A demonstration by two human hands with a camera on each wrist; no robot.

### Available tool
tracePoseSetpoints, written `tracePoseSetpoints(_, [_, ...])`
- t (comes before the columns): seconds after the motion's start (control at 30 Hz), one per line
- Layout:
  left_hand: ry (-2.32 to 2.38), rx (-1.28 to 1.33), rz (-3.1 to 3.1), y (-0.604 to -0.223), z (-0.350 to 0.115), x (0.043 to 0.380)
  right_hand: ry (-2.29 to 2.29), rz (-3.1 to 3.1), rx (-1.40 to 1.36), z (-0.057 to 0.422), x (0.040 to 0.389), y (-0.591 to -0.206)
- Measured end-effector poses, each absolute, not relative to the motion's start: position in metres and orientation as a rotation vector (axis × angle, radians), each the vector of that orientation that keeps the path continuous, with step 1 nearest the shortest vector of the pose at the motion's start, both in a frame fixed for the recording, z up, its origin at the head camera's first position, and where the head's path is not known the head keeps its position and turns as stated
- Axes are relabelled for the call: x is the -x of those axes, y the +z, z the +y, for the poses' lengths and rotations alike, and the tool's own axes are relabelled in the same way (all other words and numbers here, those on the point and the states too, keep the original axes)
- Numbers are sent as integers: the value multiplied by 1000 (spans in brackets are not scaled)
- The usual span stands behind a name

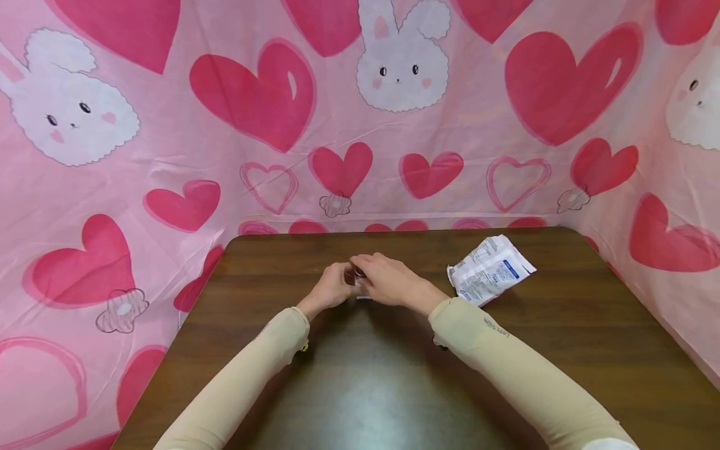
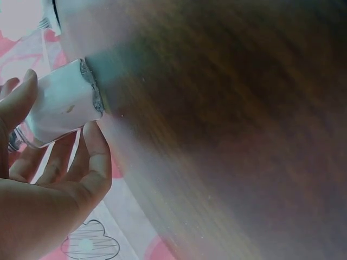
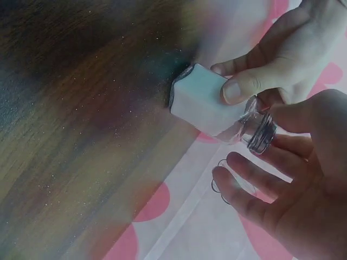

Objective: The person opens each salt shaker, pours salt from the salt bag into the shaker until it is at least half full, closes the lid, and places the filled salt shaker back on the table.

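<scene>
A small square glass jar (image 3: pixel 203 103), filled with white powder or fine grains, stands on the table between my hands. My left hand (image 1: pixel 330 289) grips its body, thumb on one face and fingers round the other side, as the left wrist view also shows. At the jar's neck is a grey, ridged ring or cap (image 3: pixel 262 134). My right hand (image 1: pixel 394 279) pinches this end between thumb and forefinger, while its other fingers spread loosely. In the head view the hands hide most of the jar.
A white printed packet (image 1: pixel 490 272) lies to the right of my hands, near the table's back edge. Fine pale specks dot the brown wooden table (image 1: pixel 360 387). Pink cloth (image 1: pixel 388 131) with hearts and rabbits hangs behind the table and at both sides.
</scene>
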State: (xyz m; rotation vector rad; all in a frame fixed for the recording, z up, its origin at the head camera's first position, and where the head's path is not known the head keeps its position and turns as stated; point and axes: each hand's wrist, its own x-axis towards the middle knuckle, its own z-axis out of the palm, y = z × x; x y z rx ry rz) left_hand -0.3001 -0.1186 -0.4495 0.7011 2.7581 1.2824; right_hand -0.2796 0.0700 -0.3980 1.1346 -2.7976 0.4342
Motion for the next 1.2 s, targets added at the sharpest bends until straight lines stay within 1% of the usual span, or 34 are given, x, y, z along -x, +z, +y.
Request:
tracePoseSetpoints(0.3, [1306,-684,2761,-448,-119,301,477,-2792,-1127,67,284,-397])
tracePoseSetpoints(0.43, [1312,-693,2750,-448,-118,301,461,-2787,-1027,65,286,-398])
tracePoseSetpoints(0.63, [1301,-714,2754,-449,-117,303,480,-2820,-807,62,288,-406])
tracePoseSetpoints(0.73, [1296,-721,2749,-452,-117,304,492,-2857,-764,63,287,-408])
tracePoseSetpoints(0.83, [1285,-708,2745,-452,-117,303,485,-2863,-845,65,283,-409])
tracePoseSetpoints(1.03, [1287,-668,2762,-449,-119,301,474,-2761,-1122,69,275,-404])
tracePoseSetpoints(1.2, [1276,-690,2772,-448,-119,301,391,-2721,-1165,69,273,-401])
